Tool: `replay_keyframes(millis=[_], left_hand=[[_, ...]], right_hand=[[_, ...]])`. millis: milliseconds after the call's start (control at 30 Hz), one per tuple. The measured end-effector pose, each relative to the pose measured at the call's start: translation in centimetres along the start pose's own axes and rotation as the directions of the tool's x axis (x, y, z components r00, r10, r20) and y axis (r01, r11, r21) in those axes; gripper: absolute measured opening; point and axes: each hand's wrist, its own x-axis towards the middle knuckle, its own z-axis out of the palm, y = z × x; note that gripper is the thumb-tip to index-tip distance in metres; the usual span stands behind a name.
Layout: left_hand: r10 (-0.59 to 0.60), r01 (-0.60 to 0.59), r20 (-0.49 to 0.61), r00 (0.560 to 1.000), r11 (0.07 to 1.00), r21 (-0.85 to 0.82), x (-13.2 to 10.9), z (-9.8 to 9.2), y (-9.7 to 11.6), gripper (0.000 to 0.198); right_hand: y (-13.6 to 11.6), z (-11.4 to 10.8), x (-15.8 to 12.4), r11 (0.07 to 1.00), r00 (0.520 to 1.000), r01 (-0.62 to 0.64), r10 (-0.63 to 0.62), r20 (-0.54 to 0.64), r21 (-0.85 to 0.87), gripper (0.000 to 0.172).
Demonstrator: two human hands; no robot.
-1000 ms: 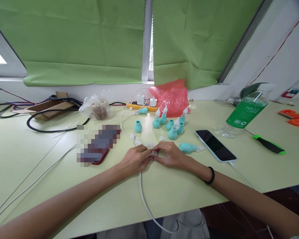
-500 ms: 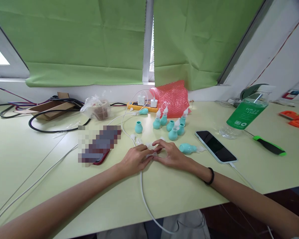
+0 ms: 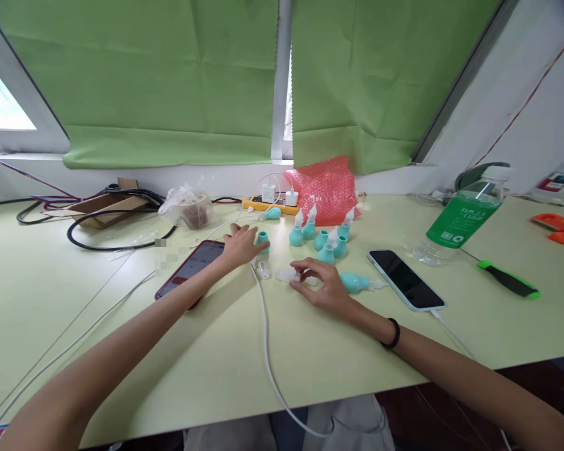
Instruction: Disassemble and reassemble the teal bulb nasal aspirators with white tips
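Note:
My left hand point(image 3: 241, 245) is open, its fingers spread just left of a small teal rubber bulb point(image 3: 262, 237) that stands upright with its mouth up. The thumb reaches in front of the bulb; I cannot tell whether it touches. Between thumb and fingertips, my right hand point(image 3: 326, 287) pinches a clear plastic nozzle point(image 3: 286, 275) low over the table. Another clear piece point(image 3: 263, 269) lies to the left of it. Beyond the right hand stand several teal bulbs point(image 3: 326, 253), some topped with clear tips. A teal bulb with a tip point(image 3: 355, 282) lies on its side.
A phone with a running timer point(image 3: 192, 266) lies under my left forearm. To the right are another phone point(image 3: 407, 280), a tilted bottle point(image 3: 465, 216) and a screwdriver point(image 3: 510, 279). Pink bubble wrap point(image 3: 329, 188) and a power strip point(image 3: 258, 204) are behind. A white cable point(image 3: 266, 338) crosses the table.
My hands have parted. The left has moved up and left to the standing teal bulb and opened; the right stays near the same place, with the clear nozzle now visible in its fingertips.

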Motion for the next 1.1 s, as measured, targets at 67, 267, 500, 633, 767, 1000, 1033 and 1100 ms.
replay_keyframes(millis=[67, 267, 500, 633, 767, 1000, 1033, 1100], left_hand=[[0.016, -0.015, 0.005, 1.000, 1.000, -0.024, 0.1, 0.4, 0.3, 0.029], [0.243, -0.277, -0.208, 0.947, 0.948, -0.156, -3.9, -1.5, 2.4, 0.027], [0.245, -0.257, -0.078, 0.966, 0.916, -0.309, -9.9, -2.4, 3.0, 0.019], [0.273, -0.280, -0.070, 0.959, 0.892, -0.355, -10.6, -2.2, 2.8, 0.021], [0.262, -0.250, -0.024, 0.965, 0.884, -0.396, -10.8, -1.9, 2.6, 0.021], [0.282, -0.253, -0.002, 0.959, 0.857, -0.450, -11.4, -1.0, 2.3, 0.022], [0.296, -0.269, -0.010, 0.955, 0.854, -0.446, -11.4, -1.0, 2.3, 0.022], [0.315, -0.295, -0.024, 0.949, 0.858, -0.421, -11.5, -0.9, 2.2, 0.020]], right_hand=[[0.2, 0.0, 0.1, 0.997, 0.999, -0.048, 0.049, -0.016, 0.052, 0.021], [0.1, -0.3, 0.2, 0.957, 0.983, -0.146, 0.169, -0.076, 0.251, 0.021], [-0.5, -0.3, -0.2, 0.886, 0.981, -0.195, 0.184, 0.068, 0.422, 0.025], [-0.4, -0.4, -0.2, 0.898, 0.971, -0.221, 0.166, 0.173, 0.381, 0.023], [-0.7, -0.7, -0.2, 0.946, 0.971, -0.162, 0.102, 0.214, 0.282, 0.022], [-1.1, -1.0, -0.2, 0.994, 0.962, 0.080, -0.098, 0.255, 0.077, 0.019], [-1.0, -0.9, -0.3, 0.994, 0.959, 0.076, -0.094, 0.266, 0.076, 0.019], [-1.0, -0.7, -0.4, 0.995, 0.963, 0.025, -0.051, 0.265, 0.101, 0.019]])
